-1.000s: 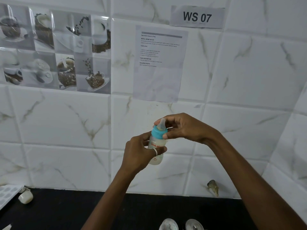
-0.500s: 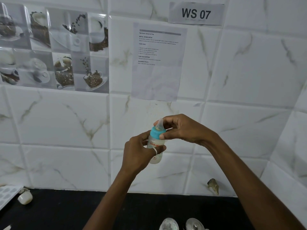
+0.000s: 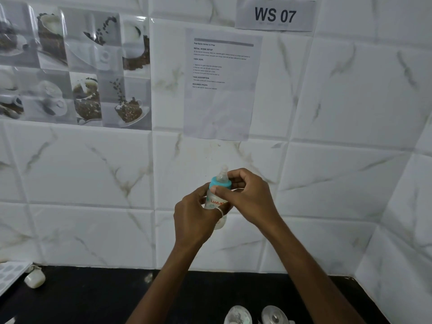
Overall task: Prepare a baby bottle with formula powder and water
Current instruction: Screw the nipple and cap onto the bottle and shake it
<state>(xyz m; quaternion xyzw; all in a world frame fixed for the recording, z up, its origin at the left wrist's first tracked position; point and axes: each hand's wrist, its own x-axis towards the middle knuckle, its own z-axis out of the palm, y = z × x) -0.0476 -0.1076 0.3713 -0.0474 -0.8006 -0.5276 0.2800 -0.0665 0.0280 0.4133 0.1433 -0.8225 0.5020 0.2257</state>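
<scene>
Since a second ago the right hand (image 3: 250,197) has rolled round the top of the baby bottle (image 3: 216,202): it was arched over the cap, now its thumb lies across the front just under the teal collar (image 3: 221,182) and its fingers curl behind the nipple (image 3: 223,173). Reads as a twist of the collar, likely tightening. Bottle has dropped slightly and tilts a touch more to 1 o'clock. So filling looks done, with closing in progress and shaking probably next. Left hand (image 3: 194,220) is wrapped round the bottle body, fingers closed on it, holding it steady; right hand is closed, pinching the collar. Bottle is held in the air in front of the tiled wall, just below view centre, well above the black desk (image 3: 93,300). Look: small, clear plastic, red lettering on the front, clear nipple, base cloudy white; fill level is hidden by the left hand. On the desk, two round-topped containers (image 3: 238,315) sit at 6 o'clock and a small white object (image 3: 35,279) at 8 o'clock.
</scene>
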